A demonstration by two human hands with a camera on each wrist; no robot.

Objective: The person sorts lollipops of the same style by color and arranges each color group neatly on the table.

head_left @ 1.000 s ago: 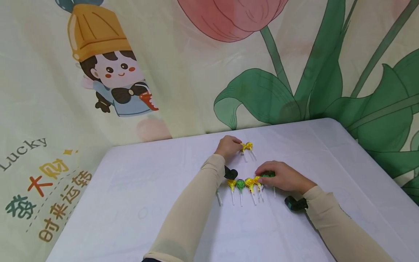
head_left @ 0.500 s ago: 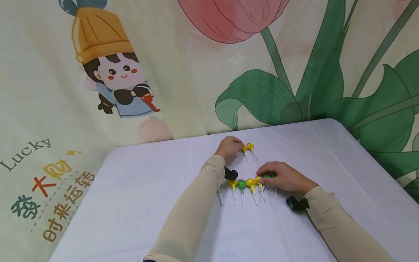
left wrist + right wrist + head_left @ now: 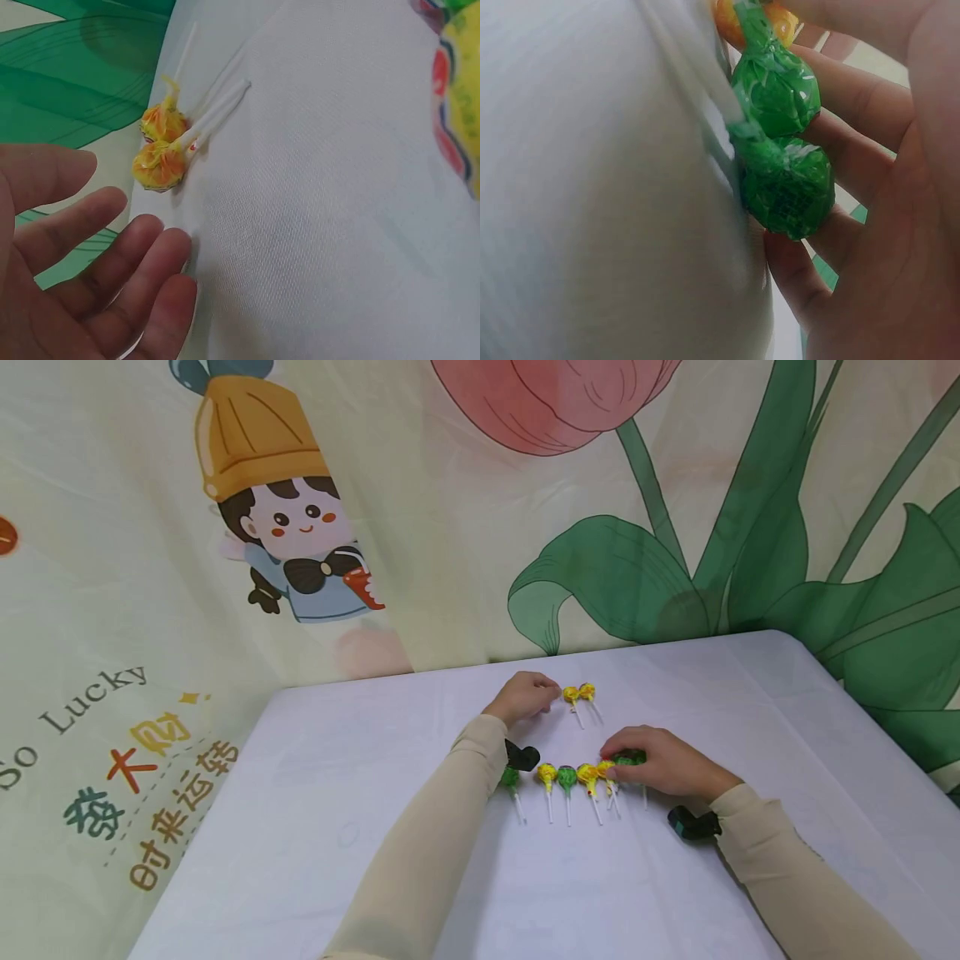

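Observation:
At the far side of the table, two yellow-wrapped lollipops (image 3: 579,693) lie side by side, their white sticks pointing toward me. My left hand (image 3: 525,695) is just left of them; the left wrist view shows its fingers loosely bent, apart from the lollipop heads (image 3: 159,165). Nearer to me runs a row of green and yellow lollipops (image 3: 587,775). At its right end my right hand (image 3: 667,764) has its fingers and thumb around two green lollipops (image 3: 789,187), whose heads rest against the fingers. A yellow lollipop (image 3: 780,24) sits beside them, partly hidden.
The table has a white cloth (image 3: 360,843). Behind it hangs a printed backdrop (image 3: 450,527) with a tulip and a cartoon figure. My left forearm (image 3: 427,827) passes close to the row's left end, beside a green lollipop (image 3: 510,778).
My left hand has come away from the two yellow lollipops, drawing slightly left. The right hand keeps its place at the green lollipops. The head view has shifted a little.

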